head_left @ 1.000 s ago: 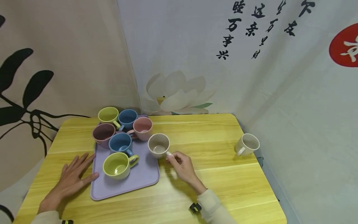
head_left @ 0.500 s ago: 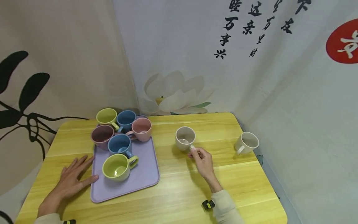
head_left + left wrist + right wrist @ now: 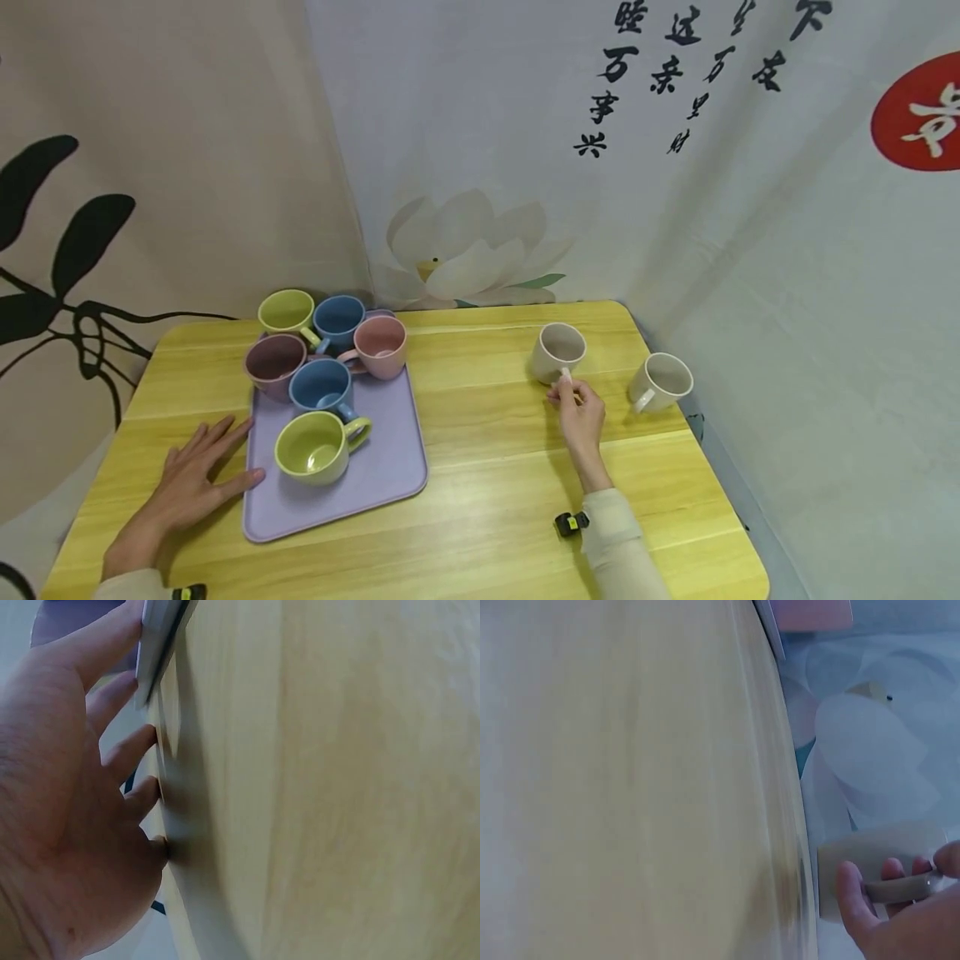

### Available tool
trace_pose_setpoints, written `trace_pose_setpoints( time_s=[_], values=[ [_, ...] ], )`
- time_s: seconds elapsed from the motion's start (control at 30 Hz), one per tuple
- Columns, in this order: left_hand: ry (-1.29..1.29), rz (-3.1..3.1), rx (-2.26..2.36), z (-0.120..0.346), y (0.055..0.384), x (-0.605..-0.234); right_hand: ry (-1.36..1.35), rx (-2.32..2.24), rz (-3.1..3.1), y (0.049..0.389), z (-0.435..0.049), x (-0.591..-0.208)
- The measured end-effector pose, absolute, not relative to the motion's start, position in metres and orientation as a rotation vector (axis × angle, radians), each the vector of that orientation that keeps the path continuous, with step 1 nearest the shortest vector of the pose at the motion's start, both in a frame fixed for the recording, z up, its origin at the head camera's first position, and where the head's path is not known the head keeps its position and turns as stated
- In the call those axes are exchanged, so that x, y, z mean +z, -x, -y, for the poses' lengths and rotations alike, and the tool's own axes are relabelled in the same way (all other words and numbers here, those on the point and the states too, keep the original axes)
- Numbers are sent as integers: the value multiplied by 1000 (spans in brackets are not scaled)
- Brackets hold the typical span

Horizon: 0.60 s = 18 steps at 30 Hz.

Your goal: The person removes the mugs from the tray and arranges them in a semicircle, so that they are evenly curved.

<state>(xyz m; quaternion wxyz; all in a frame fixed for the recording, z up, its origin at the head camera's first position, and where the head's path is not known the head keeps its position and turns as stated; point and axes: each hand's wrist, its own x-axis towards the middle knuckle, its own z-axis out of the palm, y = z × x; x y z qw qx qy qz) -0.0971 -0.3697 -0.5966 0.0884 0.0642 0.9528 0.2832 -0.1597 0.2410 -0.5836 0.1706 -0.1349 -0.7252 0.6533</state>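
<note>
head view: pinching the pale mug (image 3: 557,354) by its handle (image 3: 566,373) with the right hand (image 3: 582,419), ideally holding it level (touching the tray (image 3: 386,467) with a spread left hand (image 3: 187,486)).

Pale backdrop (image 3: 465,108), black characters (image 3: 618,62), red disc (image 3: 896,117), lotus (image 3: 483,258)

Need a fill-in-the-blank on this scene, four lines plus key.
1. The right hand pinches a pale mug by its ____.
2. The left hand rests along the ____ side of the tray.
3. On that tray, the mug nearest the person is ____ in colour.
4. The other pale mug stands to the ____ of the pinched one.

Missing words: handle; left; green; right.
</note>
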Motion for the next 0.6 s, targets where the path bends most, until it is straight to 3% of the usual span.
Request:
trace_pose_setpoints(
  time_s=[0.6],
  values=[
    [-217, -2839, 902, 369, 94, -595, 664, 1630, 1999, 190, -274, -580]
  ],
)
